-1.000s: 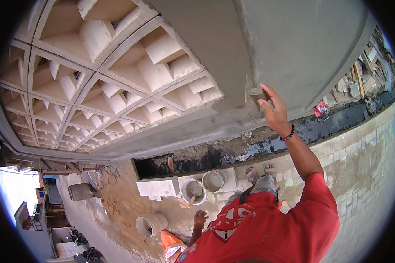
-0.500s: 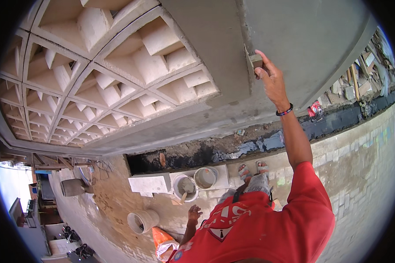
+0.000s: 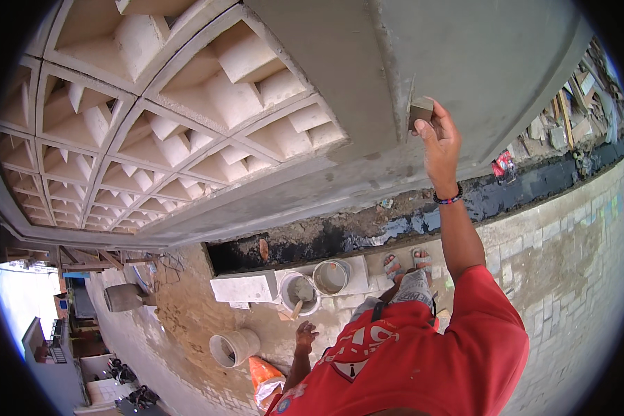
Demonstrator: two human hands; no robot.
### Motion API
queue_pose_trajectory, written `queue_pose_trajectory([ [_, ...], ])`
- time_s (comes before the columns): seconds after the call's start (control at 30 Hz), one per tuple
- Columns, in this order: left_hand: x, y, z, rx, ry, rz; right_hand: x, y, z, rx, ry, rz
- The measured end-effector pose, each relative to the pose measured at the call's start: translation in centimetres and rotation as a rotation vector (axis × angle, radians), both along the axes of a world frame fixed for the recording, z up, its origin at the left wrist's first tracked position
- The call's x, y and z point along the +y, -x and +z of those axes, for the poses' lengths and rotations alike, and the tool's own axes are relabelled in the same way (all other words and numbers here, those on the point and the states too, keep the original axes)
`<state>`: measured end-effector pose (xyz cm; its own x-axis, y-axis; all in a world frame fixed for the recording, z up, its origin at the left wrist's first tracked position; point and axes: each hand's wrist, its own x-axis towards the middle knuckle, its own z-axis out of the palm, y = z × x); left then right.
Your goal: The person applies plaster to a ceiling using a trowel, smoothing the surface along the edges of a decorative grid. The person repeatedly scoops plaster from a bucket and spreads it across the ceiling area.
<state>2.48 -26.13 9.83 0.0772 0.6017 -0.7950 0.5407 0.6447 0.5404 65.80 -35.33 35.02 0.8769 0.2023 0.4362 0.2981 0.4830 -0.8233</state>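
My right hand (image 3: pixel 442 144) is raised to the grey plastered wall (image 3: pixel 478 62), its fingers wrapped around the blocky handle of a plastering trowel (image 3: pixel 421 111). The trowel's thin blade, seen nearly edge-on, is at the wall beside a raised vertical plaster edge; whether its whole face touches cannot be told. Low at my side hangs my left hand (image 3: pixel 305 338), empty, with its fingers apart and loosely bent. Nearest to it are a bucket of grey mortar (image 3: pixel 299 294) with a wooden-handled tool in it and an orange and white sack (image 3: pixel 266 381).
Pale concrete vent blocks (image 3: pixel 215 90) fill the wall on the left. A dark drain ditch (image 3: pixel 298 249) runs along the wall's foot. Another bucket (image 3: pixel 331 276), a white slab (image 3: pixel 243 288) and a tipped pail (image 3: pixel 234 347) stand near my feet. Rubble (image 3: pixel 568 118) lies at the right.
My right hand and the trowel have shifted slightly right and down along the wall. My left hand still hangs low. The ground objects appear shifted a little as the view moved.
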Motion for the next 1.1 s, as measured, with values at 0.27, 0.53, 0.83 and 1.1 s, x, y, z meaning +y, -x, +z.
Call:
queue_pose_trajectory([
  [0.27, -3.9, 0.3, -1.4, -0.001, 0.094, 0.12, -1.1, -4.1, 9.0, -0.795, 0.309, -0.471],
  [0.53, -4.9, 4.4, -3.3, -0.085, 0.116, 0.19, 0.6, -4.5, 8.7, -1.076, 0.603, -0.427],
  [0.83, -2.2, 1.8, -0.9, 0.065, 0.077, 0.067, -0.8, 0.4, -1.8, 0.136, 0.391, 0.53],
  [1.1, -2.1, 0.5, -1.2, 0.034, 0.063, 0.062, 0.9, 2.9, -2.4, 0.46, -0.369, 0.569],
])
